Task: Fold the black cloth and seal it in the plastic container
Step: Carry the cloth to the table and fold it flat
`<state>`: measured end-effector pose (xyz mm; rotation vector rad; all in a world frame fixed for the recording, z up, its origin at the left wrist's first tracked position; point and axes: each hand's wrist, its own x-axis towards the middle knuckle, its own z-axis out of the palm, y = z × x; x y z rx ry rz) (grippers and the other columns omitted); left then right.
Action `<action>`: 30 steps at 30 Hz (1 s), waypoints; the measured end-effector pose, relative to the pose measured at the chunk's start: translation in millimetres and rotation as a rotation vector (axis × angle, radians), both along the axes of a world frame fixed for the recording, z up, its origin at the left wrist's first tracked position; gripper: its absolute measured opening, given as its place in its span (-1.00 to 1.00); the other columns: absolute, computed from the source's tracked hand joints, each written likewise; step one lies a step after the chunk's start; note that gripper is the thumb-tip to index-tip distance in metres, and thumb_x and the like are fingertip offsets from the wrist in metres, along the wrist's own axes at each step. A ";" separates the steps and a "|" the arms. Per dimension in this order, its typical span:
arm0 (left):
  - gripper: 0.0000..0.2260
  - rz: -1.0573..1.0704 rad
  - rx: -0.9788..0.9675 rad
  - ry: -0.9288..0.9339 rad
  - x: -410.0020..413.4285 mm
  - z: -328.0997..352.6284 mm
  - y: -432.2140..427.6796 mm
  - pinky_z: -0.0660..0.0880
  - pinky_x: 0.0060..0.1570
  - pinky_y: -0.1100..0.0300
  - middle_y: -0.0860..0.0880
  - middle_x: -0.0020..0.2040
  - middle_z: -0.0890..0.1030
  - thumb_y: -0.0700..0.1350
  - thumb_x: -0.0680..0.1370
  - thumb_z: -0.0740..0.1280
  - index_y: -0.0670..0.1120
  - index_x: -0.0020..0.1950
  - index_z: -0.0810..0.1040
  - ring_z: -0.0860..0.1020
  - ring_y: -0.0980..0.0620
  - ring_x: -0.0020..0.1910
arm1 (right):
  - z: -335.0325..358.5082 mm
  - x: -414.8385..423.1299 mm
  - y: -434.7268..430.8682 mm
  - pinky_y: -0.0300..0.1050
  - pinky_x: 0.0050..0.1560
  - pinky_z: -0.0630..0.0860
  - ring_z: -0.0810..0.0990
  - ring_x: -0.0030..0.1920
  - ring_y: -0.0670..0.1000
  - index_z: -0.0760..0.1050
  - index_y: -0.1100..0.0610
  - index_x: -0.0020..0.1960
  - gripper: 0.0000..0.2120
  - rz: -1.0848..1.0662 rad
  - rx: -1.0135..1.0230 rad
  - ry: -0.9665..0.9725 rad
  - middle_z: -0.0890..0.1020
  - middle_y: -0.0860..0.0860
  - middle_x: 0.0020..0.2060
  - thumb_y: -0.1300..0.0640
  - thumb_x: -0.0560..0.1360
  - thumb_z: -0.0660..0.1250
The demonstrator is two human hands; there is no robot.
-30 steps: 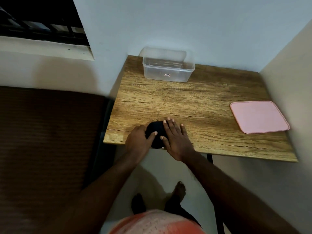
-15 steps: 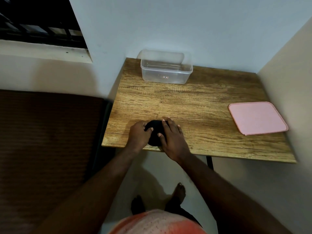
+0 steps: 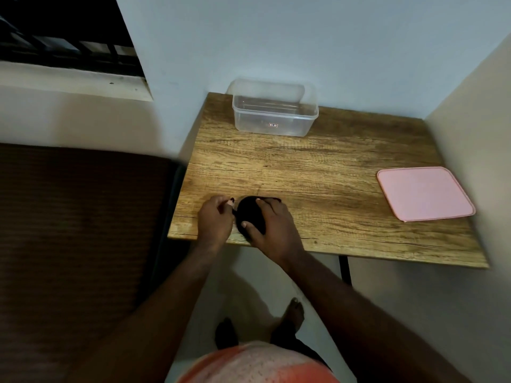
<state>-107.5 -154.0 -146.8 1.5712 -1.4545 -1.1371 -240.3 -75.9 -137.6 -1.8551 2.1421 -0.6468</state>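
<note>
The black cloth (image 3: 250,214) lies bunched into a small dark bundle near the front edge of the wooden table (image 3: 318,175), toward its left side. The right hand (image 3: 272,226) covers the bundle from the right. Its fingers curl over the top and far side while the thumb presses against the near side, so this hand is grasping the cloth. The left hand (image 3: 215,219) sits just beside the bundle on the left, fingers curled inward with the fingertips at the cloth's left edge. Whether they pinch a fold or only touch it cannot be told from this view.

The plastic container (image 3: 273,111) stands open and upright at the back of the table against the wall (image 3: 331,51), well apart from the hands and the cloth. Its pink lid (image 3: 424,193) lies flat near the right edge of the table, also well away from the cloth and separate from the container.
</note>
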 end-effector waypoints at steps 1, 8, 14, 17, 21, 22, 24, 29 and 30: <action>-0.82 -0.056 0.027 0.021 0.5 0.6 0.6 0.51 0.05 0.17 -0.07 0.06 0.62 -0.18 0.59 0.28 -0.15 0.17 0.58 0.59 0.01 0.05 | 1.0 3.7 -1.5 0.08 0.27 0.41 0.41 0.28 0.12 0.38 0.19 0.43 -0.35 -0.008 0.008 0.011 0.49 0.13 0.29 -0.23 0.51 0.28; -0.78 -0.214 0.056 -0.053 3.9 0.3 -10.7 0.56 0.05 0.12 -0.07 0.02 0.65 -0.23 0.55 0.36 -0.20 0.18 0.60 0.60 0.02 0.01 | -3.7 19.9 -11.3 0.05 0.10 0.37 0.41 0.19 0.12 0.43 0.11 0.31 -0.42 -0.129 0.096 0.056 0.49 0.08 0.18 -0.24 0.45 0.28; -0.91 -0.307 0.069 -0.084 6.2 2.6 -17.1 0.46 -0.18 0.19 -0.04 -0.16 0.65 -0.22 0.53 0.38 -0.16 -0.02 0.66 0.57 0.09 -0.24 | -6.2 20.3 -8.3 0.01 0.03 0.35 0.48 0.09 0.12 0.54 0.13 0.12 -0.71 -0.136 0.043 0.020 0.56 0.10 0.06 -0.02 0.50 0.26; -0.91 -0.283 0.034 -0.049 8.8 0.8 -16.5 0.50 -0.20 0.10 -0.06 -0.25 0.65 -0.19 0.52 0.40 -0.20 -0.04 0.67 0.54 0.11 -0.31 | 3.9 13.2 -7.3 -0.05 -0.11 0.49 0.58 -0.09 0.04 0.55 0.14 -0.02 -0.88 -0.308 -0.024 -0.427 0.62 0.03 -0.13 0.10 0.54 0.29; -0.84 -0.272 -0.139 -0.134 3.3 -0.7 -7.9 0.48 -0.19 0.18 -0.13 -0.17 0.66 -0.15 0.51 0.42 -0.22 0.01 0.68 0.61 -0.05 -0.18 | 17.8 -2.9 -3.6 -0.07 -0.17 0.50 0.58 -0.18 0.01 0.48 0.14 -0.12 -0.88 -0.539 0.016 -1.034 0.59 0.04 -0.22 0.18 0.59 0.25; -0.80 -0.265 -0.158 -0.158 0.1 -0.1 -4.5 0.50 -0.12 0.19 -0.13 -0.11 0.63 -0.16 0.50 0.43 -0.21 0.07 0.67 0.60 -0.05 -0.12 | 17.7 -6.0 -3.1 -0.07 -0.18 0.46 0.55 -0.19 0.02 0.45 0.13 -0.16 -0.85 -0.550 0.012 -1.078 0.56 0.05 -0.25 0.18 0.59 0.25; -0.75 -0.259 -0.188 -0.189 -6.2 0.8 1.4 0.54 0.02 0.13 -0.12 -0.03 0.57 -0.17 0.49 0.43 -0.20 0.15 0.64 0.58 -0.05 -0.04 | 18.4 -9.1 -2.4 -0.07 -0.18 0.43 0.51 -0.20 0.03 0.43 0.10 -0.21 -0.81 -0.555 0.008 -1.126 0.54 0.05 -0.28 0.18 0.59 0.24; -0.75 -0.341 -0.277 -0.358 -8.2 -2.7 8.4 0.43 -0.03 0.21 0.00 -0.03 0.42 -0.18 0.49 0.43 -0.11 0.17 0.64 0.46 0.03 -0.05 | 17.6 -13.1 -5.0 -0.04 -0.17 0.40 0.47 -0.20 0.06 0.39 0.09 -0.21 -0.82 -0.560 0.000 -1.175 0.50 0.10 -0.25 0.15 0.58 0.23; -0.75 -0.361 -0.293 -0.367 -6.1 -2.8 9.2 0.42 -0.04 0.22 0.00 -0.03 0.42 -0.17 0.49 0.42 -0.10 0.17 0.64 0.46 0.03 -0.05 | 18.6 -14.2 -5.8 -0.02 -0.16 0.38 0.44 -0.18 0.07 0.38 0.09 -0.19 -0.83 -0.573 -0.012 -1.184 0.48 0.13 -0.23 0.14 0.58 0.23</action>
